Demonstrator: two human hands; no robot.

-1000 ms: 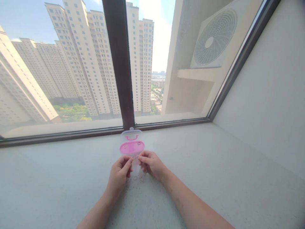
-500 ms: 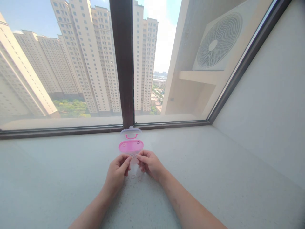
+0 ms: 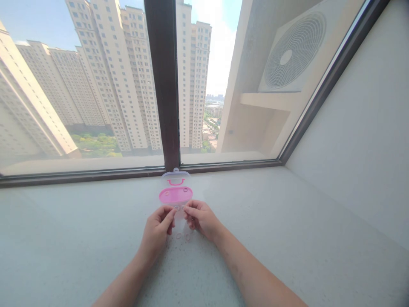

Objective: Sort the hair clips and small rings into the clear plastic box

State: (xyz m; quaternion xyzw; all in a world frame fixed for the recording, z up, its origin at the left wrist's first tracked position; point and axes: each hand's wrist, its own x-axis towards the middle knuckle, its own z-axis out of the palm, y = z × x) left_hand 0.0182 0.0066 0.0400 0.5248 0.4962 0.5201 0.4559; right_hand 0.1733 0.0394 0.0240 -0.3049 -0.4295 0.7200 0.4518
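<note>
My left hand [image 3: 156, 229] pinches a small pale ring [image 3: 177, 208] between thumb and fingertips. A second pale ring [image 3: 183, 207] is at the pinched fingertips of my right hand [image 3: 203, 220], close beside the first. Just beyond my hands stands an oval box with a pink tray [image 3: 175, 195] in its top. One light ring [image 3: 166, 193] rests at the tray's left and a darker one [image 3: 185, 190] at its right. The translucent lid [image 3: 175, 175], with a pink handle [image 3: 176, 182], is raised behind. Two pinkish rings [image 3: 179, 236] lie on the sill between my wrists.
The pale speckled windowsill [image 3: 79, 238] spreads around the box. Behind it runs the dark window frame [image 3: 169, 85], its upright post right behind the lid. A white wall [image 3: 361, 128] closes the right side. An air conditioner unit [image 3: 292, 51] and tall buildings show outside the glass.
The view has shifted very slightly. Both hands keep their pinch on the rings, and the box and loose rings stay in place.
</note>
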